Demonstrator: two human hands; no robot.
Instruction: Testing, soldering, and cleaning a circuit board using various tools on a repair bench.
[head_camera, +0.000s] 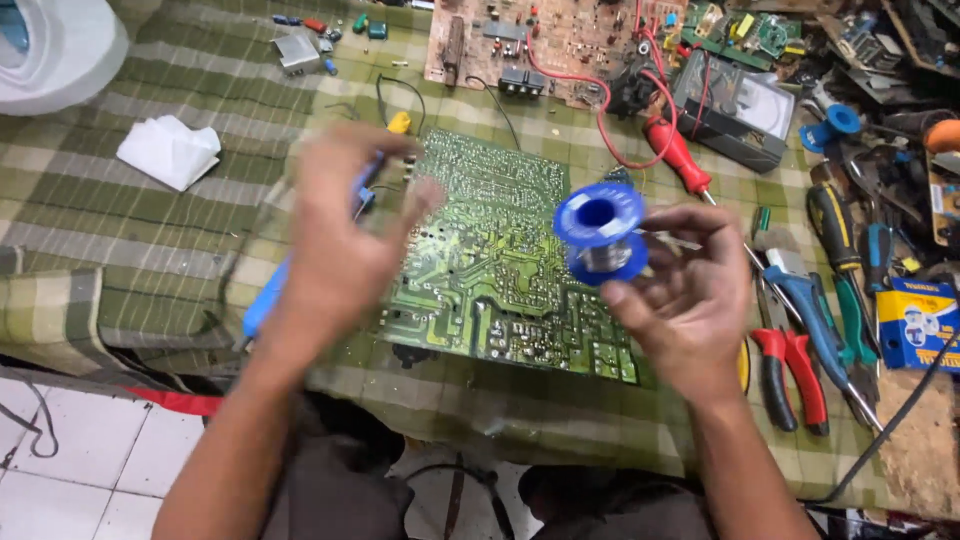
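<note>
Over the green circuit board (500, 260) on the bench, our left hand (340, 250) grips a blue soldering iron (268, 300), our right hand (685, 295) holds the blue solder spool (600, 235); no joint is touched yet.

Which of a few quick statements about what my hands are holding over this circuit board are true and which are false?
1. The right hand holds a blue solder spool. True.
2. The left hand is empty. False: it grips a blue-handled tool, blurred, probably a soldering iron.
3. The green circuit board lies solder side up on a checked cloth. True.
4. The red-handled pliers lie left of the board. False: they lie to its right, among other tools.
5. A white crumpled tissue lies on the cloth to the left. True.
</note>
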